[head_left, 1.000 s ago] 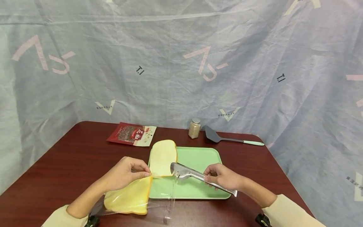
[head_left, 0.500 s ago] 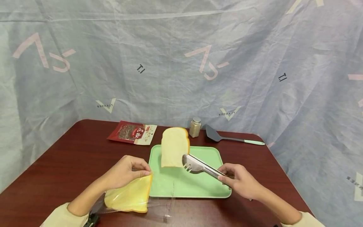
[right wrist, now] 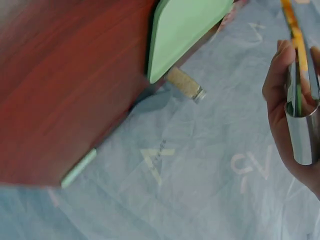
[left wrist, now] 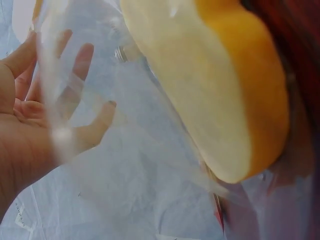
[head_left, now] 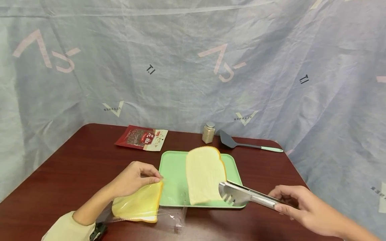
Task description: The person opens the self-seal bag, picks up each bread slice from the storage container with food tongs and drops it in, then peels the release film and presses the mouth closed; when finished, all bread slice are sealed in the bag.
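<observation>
My right hand grips metal tongs, whose tips pinch the lower right corner of a bread slice. The slice hangs tilted over the light green tray, hiding part of it. With thumb and fingertips, my left hand pinches the edge of a clear plastic bag at the tray's left. Inside that bag lies another bread slice, its orange crust large in the left wrist view. The right wrist view shows the tongs' rounded end within the right palm.
Along the back of the dark red table lie a red spice packet, a small jar with a metal lid and a grey spatula with a pale green handle. A grey cloth hangs behind.
My right hand has moved right and nearer with the tongs, carrying the slice from the tray's left side to its right half. The left hand and bag stay nearly in place.
</observation>
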`<state>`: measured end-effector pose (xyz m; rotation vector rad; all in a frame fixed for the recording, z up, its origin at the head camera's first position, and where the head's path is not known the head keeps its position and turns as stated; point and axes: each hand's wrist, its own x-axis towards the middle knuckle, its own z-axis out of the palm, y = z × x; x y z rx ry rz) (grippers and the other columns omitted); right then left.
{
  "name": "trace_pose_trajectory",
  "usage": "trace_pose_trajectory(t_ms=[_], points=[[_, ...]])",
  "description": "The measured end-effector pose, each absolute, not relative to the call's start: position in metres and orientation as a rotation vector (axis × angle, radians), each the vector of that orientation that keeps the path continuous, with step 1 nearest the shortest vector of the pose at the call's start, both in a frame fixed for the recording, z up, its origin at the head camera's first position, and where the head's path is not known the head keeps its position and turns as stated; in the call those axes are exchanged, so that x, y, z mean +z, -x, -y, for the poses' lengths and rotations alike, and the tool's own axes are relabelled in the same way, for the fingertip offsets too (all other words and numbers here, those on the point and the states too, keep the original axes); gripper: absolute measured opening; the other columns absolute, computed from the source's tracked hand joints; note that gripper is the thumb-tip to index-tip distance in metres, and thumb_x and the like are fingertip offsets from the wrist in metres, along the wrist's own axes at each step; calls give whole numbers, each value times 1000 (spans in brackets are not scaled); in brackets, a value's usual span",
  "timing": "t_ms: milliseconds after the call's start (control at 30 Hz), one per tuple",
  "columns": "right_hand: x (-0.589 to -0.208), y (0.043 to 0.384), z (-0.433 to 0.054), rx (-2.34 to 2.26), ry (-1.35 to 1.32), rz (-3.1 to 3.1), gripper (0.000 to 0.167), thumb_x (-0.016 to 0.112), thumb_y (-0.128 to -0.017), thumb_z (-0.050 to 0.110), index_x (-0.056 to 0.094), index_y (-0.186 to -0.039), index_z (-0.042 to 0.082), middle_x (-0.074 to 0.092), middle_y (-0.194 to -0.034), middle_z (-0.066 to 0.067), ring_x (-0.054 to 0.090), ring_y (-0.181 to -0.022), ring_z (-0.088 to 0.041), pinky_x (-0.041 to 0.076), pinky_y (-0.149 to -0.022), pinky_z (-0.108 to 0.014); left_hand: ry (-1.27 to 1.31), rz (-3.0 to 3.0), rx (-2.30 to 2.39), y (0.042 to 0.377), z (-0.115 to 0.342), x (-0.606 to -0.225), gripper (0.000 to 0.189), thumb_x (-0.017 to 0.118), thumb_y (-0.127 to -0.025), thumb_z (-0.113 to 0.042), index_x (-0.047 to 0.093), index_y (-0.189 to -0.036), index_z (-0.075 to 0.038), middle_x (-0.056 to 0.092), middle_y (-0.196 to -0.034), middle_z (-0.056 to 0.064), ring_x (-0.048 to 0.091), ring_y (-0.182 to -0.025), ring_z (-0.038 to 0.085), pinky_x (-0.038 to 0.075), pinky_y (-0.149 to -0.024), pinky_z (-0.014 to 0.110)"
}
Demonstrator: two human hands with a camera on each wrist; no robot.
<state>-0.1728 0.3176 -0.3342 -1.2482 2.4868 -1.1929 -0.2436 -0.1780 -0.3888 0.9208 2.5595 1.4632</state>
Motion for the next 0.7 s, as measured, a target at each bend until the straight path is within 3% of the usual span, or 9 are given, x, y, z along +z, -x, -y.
trace_pose_trajectory(t_ms=[200,467,700], points=[[-325,162,-322,-1017,1354,-2388,35,59,-92,-10,65,-111,19,60,-86,9,55,-73,-4,47,-62,-19,-975,-2537,1466,244,181,-388,12,73,-91,-20,77,-95,-9,76,-97,2,70,-93,10,55,-80,31],[-322,168,-306,-803,1525,-2368,27,66,-94,4,62,-109,26,63,-92,16,54,-79,4,45,-65,-14,-1044,-2461,1491,242,181,-389,11,73,-90,-14,77,-97,-7,76,-96,3,70,-92,11,56,-77,30],[-312,190,-286,-740,1481,-2266,23,68,-91,5,63,-101,26,56,-78,15,44,-68,11,42,-55,-12,-1033,-2477,1479,242,180,-388,10,74,-90,-14,77,-96,-7,76,-96,2,70,-92,11,56,-78,30]])
